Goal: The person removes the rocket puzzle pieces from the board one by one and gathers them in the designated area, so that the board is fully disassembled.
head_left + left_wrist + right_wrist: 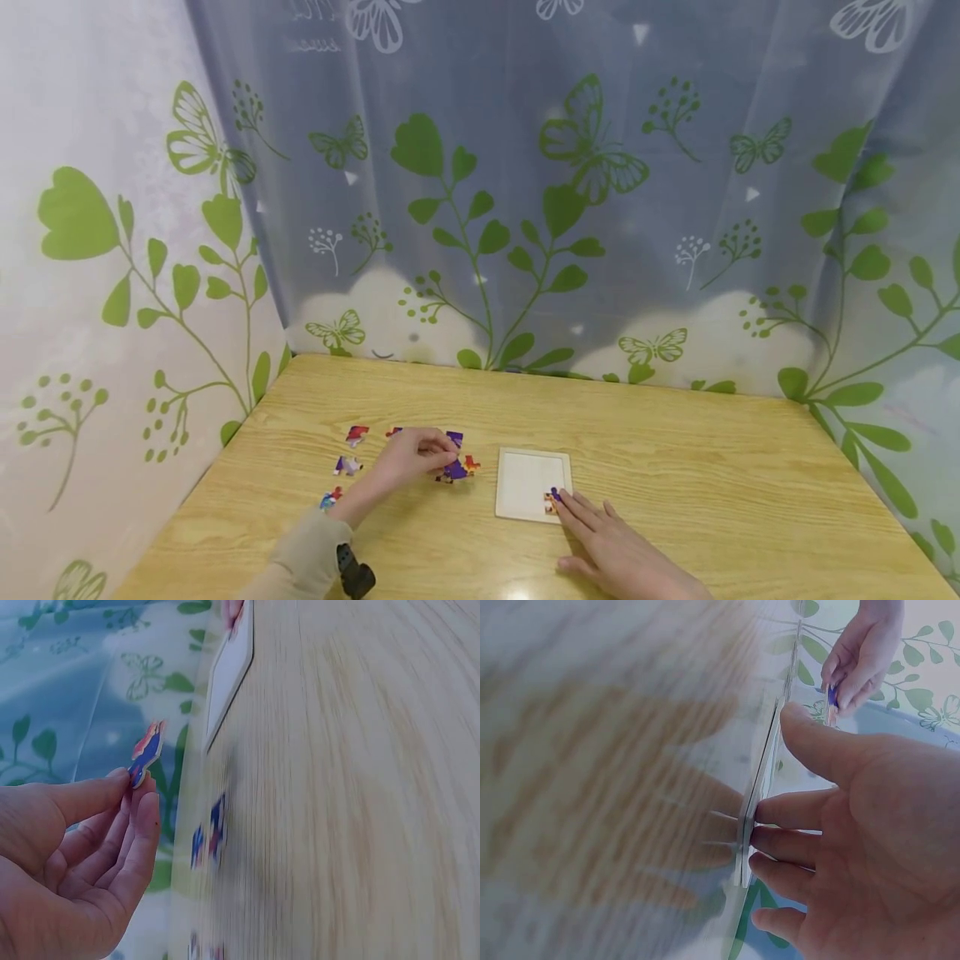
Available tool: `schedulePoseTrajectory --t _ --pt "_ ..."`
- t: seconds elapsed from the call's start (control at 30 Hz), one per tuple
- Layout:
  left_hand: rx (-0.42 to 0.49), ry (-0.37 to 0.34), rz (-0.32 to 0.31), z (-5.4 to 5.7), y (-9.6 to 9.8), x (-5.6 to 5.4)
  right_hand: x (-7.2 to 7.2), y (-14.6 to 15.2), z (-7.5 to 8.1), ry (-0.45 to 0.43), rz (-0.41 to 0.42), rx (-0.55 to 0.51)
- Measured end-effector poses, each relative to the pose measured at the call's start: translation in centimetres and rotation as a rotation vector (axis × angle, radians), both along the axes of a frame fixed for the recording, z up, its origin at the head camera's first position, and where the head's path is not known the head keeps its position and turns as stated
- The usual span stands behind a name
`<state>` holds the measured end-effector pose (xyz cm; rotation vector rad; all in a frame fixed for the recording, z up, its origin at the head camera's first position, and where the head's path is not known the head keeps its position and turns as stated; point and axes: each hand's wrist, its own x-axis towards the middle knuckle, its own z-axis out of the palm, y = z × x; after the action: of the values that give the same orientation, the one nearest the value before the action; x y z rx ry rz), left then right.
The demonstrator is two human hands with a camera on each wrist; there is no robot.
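My left hand (416, 457) is raised above the table and pinches a purple and orange jigsaw piece (148, 752) between thumb and fingers. My right hand (615, 542) lies at the lower right corner of a pale square puzzle tray (517, 475), its fingers extended. Those fingertips touch the tray's edge and partly cover a purple and orange puzzle piece (551, 502) sitting in that corner. Whether they press the piece or only the rim, I cannot tell.
Loose pieces lie left of the tray, among them a red one (357, 435), a pale purple one (348, 466) and a blue and red one (331, 498). More lie partly behind my left hand. A patterned curtain (510, 250) closes off the wooden table (712, 467) at the back.
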<state>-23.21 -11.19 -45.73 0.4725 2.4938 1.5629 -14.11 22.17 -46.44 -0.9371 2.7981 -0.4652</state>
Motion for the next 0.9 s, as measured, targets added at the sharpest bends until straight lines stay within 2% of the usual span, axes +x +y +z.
schedulePoseTrajectory --t 0.13,0.27,0.5,0.7,0.9 --pt "0.001 -0.001 0.034 0.3 -2.0 0.2 -0.1 0.0 -0.1 0.005 0.002 -0.003" --pt "-0.039 -0.005 0.070 0.4 -3.8 0.5 -0.1 0.1 -0.2 0.010 0.006 -0.006" --pt "-0.044 -0.003 0.072 -0.5 -6.7 1.5 0.0 0.0 -0.2 0.013 0.010 -0.007" --pt "-0.087 -0.031 0.077 -1.4 -8.3 2.3 0.0 0.0 -0.1 -0.005 0.007 -0.007" --pt "-0.155 -0.044 0.067 -1.5 -9.1 3.0 0.0 0.0 -0.1 0.013 0.012 -0.008"
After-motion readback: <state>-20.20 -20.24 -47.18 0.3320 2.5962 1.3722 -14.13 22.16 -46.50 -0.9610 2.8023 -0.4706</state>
